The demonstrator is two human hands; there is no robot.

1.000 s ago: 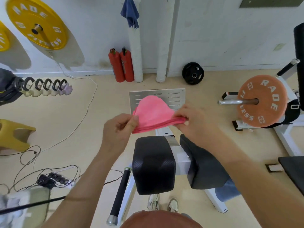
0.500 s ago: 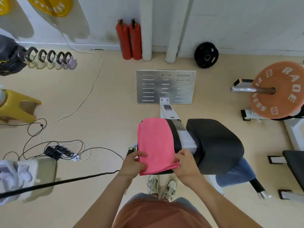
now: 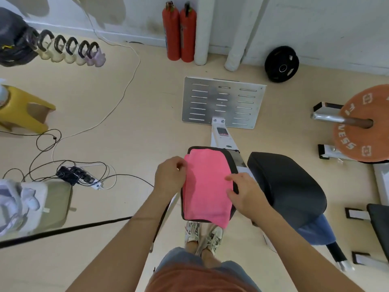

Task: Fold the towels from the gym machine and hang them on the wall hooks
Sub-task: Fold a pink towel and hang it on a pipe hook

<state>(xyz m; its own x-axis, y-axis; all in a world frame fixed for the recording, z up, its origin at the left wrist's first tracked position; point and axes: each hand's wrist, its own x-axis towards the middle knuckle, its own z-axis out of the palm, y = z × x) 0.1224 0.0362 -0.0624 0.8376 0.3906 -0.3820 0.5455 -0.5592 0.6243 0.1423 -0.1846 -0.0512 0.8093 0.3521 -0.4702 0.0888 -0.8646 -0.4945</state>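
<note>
Shoes (image 3: pixel 203 234) are standing just below the fingers, right at the gym machine. The left hand (image 3: pixel 170 175) is sitting at the left edge of the pink towel (image 3: pixel 207 182), with its fingers (image 3: pixel 182 165) curling in toward the hem. I cannot tell if they are pinching cloth or only touching it. The right hand (image 3: pixel 247 197) is resting on the towel's right edge, fingers relaxed and pressing down, not clenched.

The towel is lying between the two hands as a folded rectangle, draped flat over the black pad (image 3: pixel 231 165), its near end hanging a little off the pad's front.

Step looks like mid-fold: the towel is being smoothed and squared on the pad, hanging not yet done. The next move is probably another fold across. That calls for both hands gripping matching corners so the layers are not sliding apart, then lifting it off for the hooks.

Right of the fingers a second pad (image 3: pixel 288 186) is sitting, with a blue cloth (image 3: pixel 317 230) poking out beneath it, maybe another towel. Beyond the fingers are the metal footplate (image 3: pixel 223 102), then the fire extinguishers (image 3: pixel 180 32) at the wall. No wall hooks are showing.
</note>
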